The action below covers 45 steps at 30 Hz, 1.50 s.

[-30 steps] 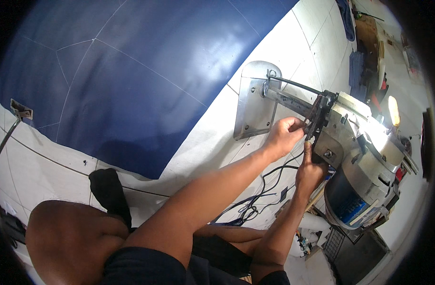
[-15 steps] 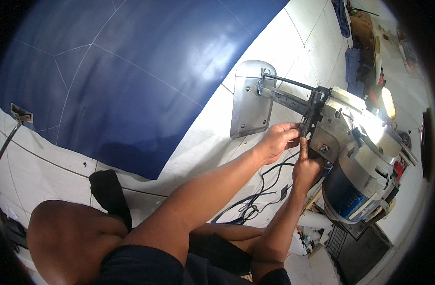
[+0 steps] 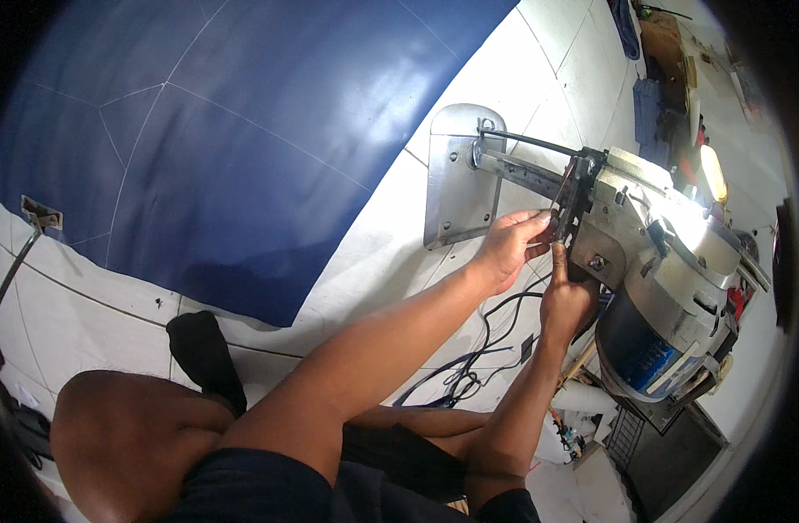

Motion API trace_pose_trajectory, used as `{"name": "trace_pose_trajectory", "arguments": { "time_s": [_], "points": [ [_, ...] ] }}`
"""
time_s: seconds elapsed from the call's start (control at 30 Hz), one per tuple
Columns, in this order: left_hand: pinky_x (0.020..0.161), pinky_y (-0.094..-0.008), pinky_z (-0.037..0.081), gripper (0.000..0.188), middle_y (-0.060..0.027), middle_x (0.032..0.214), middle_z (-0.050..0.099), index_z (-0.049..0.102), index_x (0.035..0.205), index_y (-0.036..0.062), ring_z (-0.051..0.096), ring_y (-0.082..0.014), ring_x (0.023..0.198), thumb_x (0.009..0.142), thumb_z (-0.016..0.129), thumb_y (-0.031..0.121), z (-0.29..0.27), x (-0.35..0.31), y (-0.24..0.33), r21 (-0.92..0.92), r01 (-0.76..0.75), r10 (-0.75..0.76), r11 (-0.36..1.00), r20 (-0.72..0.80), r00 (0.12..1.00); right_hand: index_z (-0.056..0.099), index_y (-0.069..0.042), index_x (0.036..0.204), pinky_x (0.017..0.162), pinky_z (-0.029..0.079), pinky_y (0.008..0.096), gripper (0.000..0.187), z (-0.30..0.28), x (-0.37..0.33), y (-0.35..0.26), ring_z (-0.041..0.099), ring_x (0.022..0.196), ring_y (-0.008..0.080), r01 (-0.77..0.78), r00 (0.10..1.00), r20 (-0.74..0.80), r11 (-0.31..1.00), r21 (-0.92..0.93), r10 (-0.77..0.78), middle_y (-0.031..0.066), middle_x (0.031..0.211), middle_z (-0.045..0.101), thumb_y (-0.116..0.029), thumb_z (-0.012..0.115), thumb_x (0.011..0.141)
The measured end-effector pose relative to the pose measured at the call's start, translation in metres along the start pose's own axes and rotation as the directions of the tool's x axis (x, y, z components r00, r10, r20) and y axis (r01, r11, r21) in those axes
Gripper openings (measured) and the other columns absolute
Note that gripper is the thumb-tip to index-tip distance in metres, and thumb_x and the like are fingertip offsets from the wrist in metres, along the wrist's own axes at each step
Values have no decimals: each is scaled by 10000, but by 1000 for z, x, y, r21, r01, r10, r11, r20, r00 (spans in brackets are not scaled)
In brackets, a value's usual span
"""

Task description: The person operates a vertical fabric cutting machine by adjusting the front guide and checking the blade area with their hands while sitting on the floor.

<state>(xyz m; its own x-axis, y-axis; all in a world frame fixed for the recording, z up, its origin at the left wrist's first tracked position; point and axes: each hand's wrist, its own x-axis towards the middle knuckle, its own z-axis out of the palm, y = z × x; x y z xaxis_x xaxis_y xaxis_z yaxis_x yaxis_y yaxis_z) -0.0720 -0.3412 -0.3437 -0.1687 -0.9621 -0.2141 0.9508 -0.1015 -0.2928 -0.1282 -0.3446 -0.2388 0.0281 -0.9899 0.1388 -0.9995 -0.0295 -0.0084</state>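
Person sits on a white tiled floor (image 3: 85, 305), both hands up at a metal cutting machine (image 3: 669, 261) lying on its side. Left hand (image 3: 513, 248) reaches in from the lower left, fingers curled together and pinching at a small dark bracket (image 3: 572, 205) where the machine's upright bar (image 3: 526, 172) meets the motor housing; whether a loose part sits between the fingertips cannot be told, too small. Right hand (image 3: 567, 301) comes up from below, index finger pointing up and pressing against the same bracket area, other fingers folded; it does not look clamped on anything, but the grip is partly hidden behind the machine body.

Machine: flat grey base plate (image 3: 456, 174) stands on edge against the floor, bar and thin rod run from it to the silver head, and the blue motor drum (image 3: 648, 357) points down right. Black cable (image 3: 478, 349) loops across the tiles under the forearms.

Progress, as a judgement: work is mid-way at the bracket. Machine is laid over and reached, the bracket appears mounted on the bar, and no tool is in either hand, so it reads as finger-fitting or checking a small part. Nothing shows it finished; machine is not yet upright.

Large blue sheet (image 3: 225, 131) covers the floor to the left.
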Motion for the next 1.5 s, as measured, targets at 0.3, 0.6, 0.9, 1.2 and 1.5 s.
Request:
{"name": "trace_pose_trajectory", "arguments": {
  "time_s": [0.3,0.6,0.9,1.2,1.5],
  "points": [
    [896,-310,458,224,-76,1040,627,560,1111,-4,590,-138,954,940,528,137,1,-8,-1,112,-111,115,987,-29,993,665,13,933,737,490,397,485,1,-2,-3,658,847,341,19,997,-69,999,-34,-21,186,928,688,-432,748,760],
    [859,-278,489,255,-72,994,633,565,1141,-39,605,-129,895,923,542,91,21,-18,-16,332,-185,267,925,-223,937,613,-1,1081,763,481,385,569,0,-3,-7,632,928,372,-96,995,-23,978,-186,93,189,1045,661,-477,709,784],
    [866,-286,481,205,-86,1014,631,600,1063,-30,594,-143,921,910,526,85,10,-11,-14,240,-203,254,949,-208,945,609,13,1070,755,484,414,574,10,-13,-6,632,923,385,-13,980,-195,976,-217,-31,213,1030,658,-481,700,792],
    [903,-329,457,149,-85,965,611,542,1031,-6,589,-174,914,912,521,81,16,-17,-14,19,-128,129,992,-136,982,578,-2,1100,711,504,422,626,2,-6,-15,651,860,384,-128,991,-66,947,-295,114,204,941,676,-528,687,780],
    [604,-268,433,179,-13,717,588,604,893,-2,513,-86,652,905,573,173,11,-3,-4,618,-360,533,699,-115,838,501,16,1203,766,499,428,767,7,-10,0,634,929,395,22,993,-112,977,-214,-46,224,1051,647,-543,730,729]
  ]
}}
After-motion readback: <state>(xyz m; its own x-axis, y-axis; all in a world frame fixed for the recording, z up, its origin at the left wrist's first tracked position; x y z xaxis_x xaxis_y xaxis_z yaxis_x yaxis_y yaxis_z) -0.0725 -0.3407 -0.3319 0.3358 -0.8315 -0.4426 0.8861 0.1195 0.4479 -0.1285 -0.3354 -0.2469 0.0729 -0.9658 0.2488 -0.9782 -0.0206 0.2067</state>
